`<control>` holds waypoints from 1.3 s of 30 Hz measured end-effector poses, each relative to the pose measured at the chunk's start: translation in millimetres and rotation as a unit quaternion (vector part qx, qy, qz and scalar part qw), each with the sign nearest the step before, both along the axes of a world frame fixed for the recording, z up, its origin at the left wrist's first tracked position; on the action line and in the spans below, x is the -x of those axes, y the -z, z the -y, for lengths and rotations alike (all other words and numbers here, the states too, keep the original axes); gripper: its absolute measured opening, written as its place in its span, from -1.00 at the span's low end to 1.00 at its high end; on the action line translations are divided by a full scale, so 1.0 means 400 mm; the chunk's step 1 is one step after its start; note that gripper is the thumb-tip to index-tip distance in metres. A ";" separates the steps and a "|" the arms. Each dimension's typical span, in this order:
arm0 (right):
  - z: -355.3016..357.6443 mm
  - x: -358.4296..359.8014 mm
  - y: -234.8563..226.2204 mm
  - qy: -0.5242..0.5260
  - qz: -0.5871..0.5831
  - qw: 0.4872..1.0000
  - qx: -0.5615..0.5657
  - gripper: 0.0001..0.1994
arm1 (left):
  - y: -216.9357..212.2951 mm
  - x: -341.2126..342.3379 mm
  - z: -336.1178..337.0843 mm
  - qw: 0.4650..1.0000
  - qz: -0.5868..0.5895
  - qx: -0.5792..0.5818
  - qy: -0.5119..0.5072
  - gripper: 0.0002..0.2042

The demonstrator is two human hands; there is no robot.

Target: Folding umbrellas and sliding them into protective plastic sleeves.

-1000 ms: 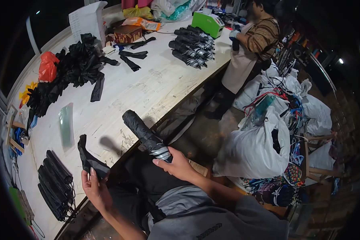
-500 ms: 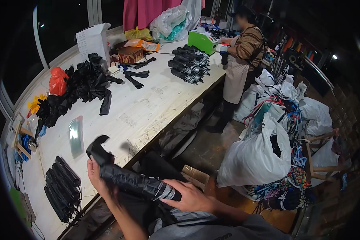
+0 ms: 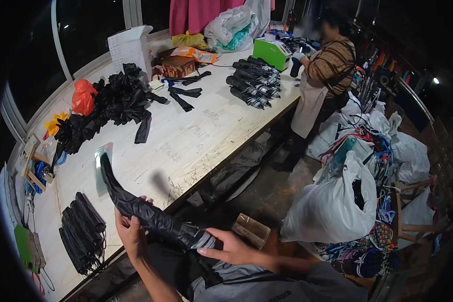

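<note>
Both hands hold one long black bundle slantwise in front of the body, near the table's front edge. Left hand (image 3: pixel 131 235) has its thumb and fingers closed around the middle of it, where a limp black sleeve (image 3: pixel 117 190) meets the folded black umbrella (image 3: pixel 178 231). Right hand (image 3: pixel 230 246) wraps the umbrella's silver-banded end, toward four o'clock. From the left hand the sleeve reaches toward eleven o'clock, its narrow tip bending up in front of a clear greenish plastic strip (image 3: pixel 100 176); how far it covers the umbrella, I cannot tell.

Taking the umbrella as the centre of the dial, a row of slim black bundles (image 3: pixel 82 231) with thin cords lies at nine o'clock on the pale table (image 3: pixel 206 138). At eleven sits a large heap of black fabric pieces (image 3: pixel 110 108), a red plastic bag (image 3: pixel 83 97) touching its far side. Loose black strips (image 3: pixel 186 93) lie at twelve. At one o'clock are stacked black umbrellas (image 3: pixel 254 83) with silvery ends, and just beyond them a green machine (image 3: pixel 271 54). Between one and two stands a co-worker in a striped top (image 3: pixel 333 60) and pale apron. Near three, well apart from the umbrella, bulges a white sack (image 3: pixel 329 201); an open brown box (image 3: pixel 251 230) lies nearer.
</note>
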State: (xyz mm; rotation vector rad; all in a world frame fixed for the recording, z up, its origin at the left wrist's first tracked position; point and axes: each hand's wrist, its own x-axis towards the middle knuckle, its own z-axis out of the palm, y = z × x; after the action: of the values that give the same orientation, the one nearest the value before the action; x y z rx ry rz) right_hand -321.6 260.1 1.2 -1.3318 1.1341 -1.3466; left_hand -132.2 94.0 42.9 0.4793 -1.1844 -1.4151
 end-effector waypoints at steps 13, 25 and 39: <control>0.099 -0.017 -0.041 -0.126 0.160 0.944 -0.259 -0.64 | 0.162 0.024 -0.058 0.967 -0.091 -0.153 0.182 -0.29; 0.178 0.004 -0.054 -0.062 0.098 0.922 -0.370 -0.77 | 0.138 0.064 -0.041 0.933 -0.125 -0.338 -0.005 -0.66; 0.282 -0.070 0.032 -0.075 0.115 0.959 -0.249 -0.63 | 0.161 0.054 -0.083 0.930 0.212 -0.224 -0.201 -0.81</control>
State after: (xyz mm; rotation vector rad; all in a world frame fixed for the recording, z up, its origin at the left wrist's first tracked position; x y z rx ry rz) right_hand -293.7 147.2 -11.5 -0.8514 1.0940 -0.9866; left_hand -153.8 127.2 -21.7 1.3270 -1.0049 -1.2449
